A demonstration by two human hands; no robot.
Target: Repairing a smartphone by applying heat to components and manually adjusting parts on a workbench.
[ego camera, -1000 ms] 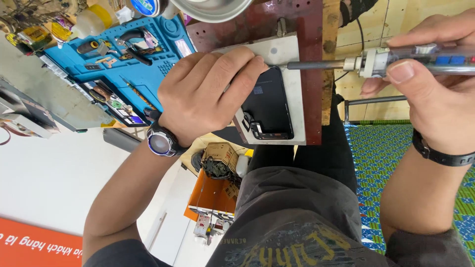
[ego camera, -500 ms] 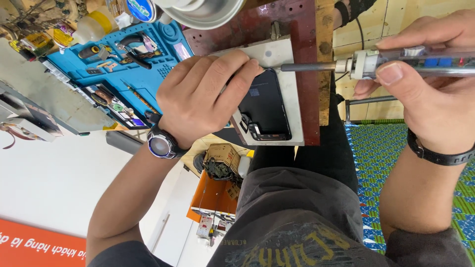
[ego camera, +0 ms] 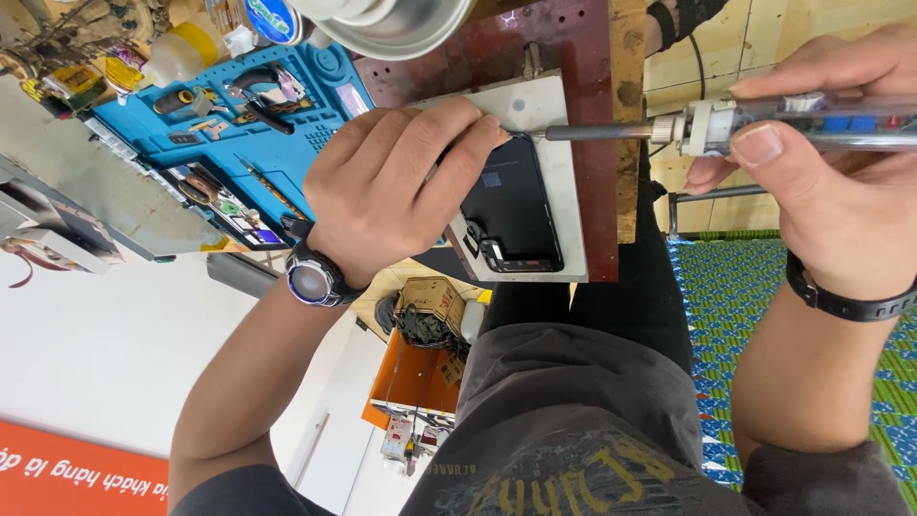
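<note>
Since half a second ago, little has shifted: the tool's metal tip has crept slightly nearer the top corner of the phone, and both hands have kept their places.

Far left, a blue repair mat lies on the bench, its compartments holding small tools and parts, with a yellow-capped bottle beyond it. Beside the mat, a metal bowl sits at the top edge of the view, above a dark red board.

On that board rests a pale grey plate, and on the plate lies the opened phone, dark and face down, with its connectors showing at the lower end. The left hand, a round watch on its wrist, presses flat over the phone's left side, fingers spread across the top edge and pinning it to the plate; it grasps nothing, only holds the phone down.

Further right, the soldering tool reaches in level from the right, its slim metal shaft pointing at the phone's upper right corner; whether the tip touches cannot be told. The right hand, a black band on its wrist, is closed around the tool's handle, thumb on the near side and fingers over the top.

Below, the person's dark shorts fill the middle, with a blue-green woven mat on the floor to the right.
</note>
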